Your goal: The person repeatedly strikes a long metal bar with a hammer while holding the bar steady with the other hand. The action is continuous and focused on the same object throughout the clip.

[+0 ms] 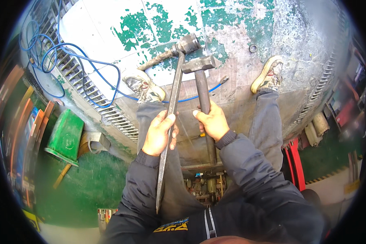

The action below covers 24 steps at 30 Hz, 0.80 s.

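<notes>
Left hand (158, 133) grips a long flat grey steel pry bar (169, 122); right hand (212, 121) — just beside it — clamps the dark handle of a steel sledgehammer (199, 65). Beyond both hands, a rusty socket wrench (179, 48) lies on the worn green-painted metal deck (232, 24).

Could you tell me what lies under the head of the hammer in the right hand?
Under the hammer head lies worn metal plate with flaking green paint, and a second hammer beside it. The long bar in the left hand crosses there. The head covers the spot directly beneath.
</notes>
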Available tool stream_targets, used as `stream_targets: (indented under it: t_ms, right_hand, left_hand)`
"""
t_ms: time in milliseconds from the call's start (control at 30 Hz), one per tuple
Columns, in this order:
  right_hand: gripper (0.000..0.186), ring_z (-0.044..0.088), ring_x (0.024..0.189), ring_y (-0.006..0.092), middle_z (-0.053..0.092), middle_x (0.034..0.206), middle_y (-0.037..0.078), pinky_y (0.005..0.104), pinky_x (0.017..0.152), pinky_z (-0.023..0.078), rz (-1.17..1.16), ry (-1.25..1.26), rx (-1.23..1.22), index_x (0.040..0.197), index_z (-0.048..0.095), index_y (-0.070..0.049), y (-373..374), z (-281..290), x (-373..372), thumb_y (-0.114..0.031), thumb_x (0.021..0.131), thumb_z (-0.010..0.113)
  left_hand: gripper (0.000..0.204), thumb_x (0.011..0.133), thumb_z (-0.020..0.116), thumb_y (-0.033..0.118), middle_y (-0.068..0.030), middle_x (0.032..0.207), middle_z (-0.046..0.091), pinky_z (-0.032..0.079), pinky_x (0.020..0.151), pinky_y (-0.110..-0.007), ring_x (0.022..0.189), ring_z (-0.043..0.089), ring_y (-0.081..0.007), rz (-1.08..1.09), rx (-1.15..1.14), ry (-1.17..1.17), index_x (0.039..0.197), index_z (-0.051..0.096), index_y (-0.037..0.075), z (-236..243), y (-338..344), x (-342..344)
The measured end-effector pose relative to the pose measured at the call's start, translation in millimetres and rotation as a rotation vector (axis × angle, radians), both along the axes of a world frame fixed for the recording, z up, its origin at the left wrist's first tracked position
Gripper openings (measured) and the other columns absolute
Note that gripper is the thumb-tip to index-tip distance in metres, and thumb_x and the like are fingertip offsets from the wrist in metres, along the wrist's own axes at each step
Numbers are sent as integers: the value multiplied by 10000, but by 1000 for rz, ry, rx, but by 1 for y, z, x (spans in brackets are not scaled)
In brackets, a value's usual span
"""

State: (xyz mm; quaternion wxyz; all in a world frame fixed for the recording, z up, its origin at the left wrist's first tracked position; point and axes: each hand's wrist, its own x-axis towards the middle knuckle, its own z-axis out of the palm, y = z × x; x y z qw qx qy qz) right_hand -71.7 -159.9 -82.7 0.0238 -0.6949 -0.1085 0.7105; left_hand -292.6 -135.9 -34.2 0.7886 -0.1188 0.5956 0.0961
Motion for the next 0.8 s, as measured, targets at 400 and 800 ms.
stream_targets:
  t_ms: [400,800]
  right_hand:
    - [157,489,668,119,515,749,-9,297,640,430,-278,-589,694,948,618,-98,221,212,322,-235,1025,629]
    - [235,545,422,184,618,708,110,382,382,489,-54,-97,-212,1072,578,40,-37,8,89,-55,891,694]
  left_hand:
    - [298,1091,533,293,-77,687,549,410,368,-317,367,453,-184,39,-40,-9,1250,558,42,-2,4,-9]
    - [352,1083,559,278,-72,685,525,425,361,-325,372,466,-189,-140,-108,132,1339,500,45,29,-18,-28]
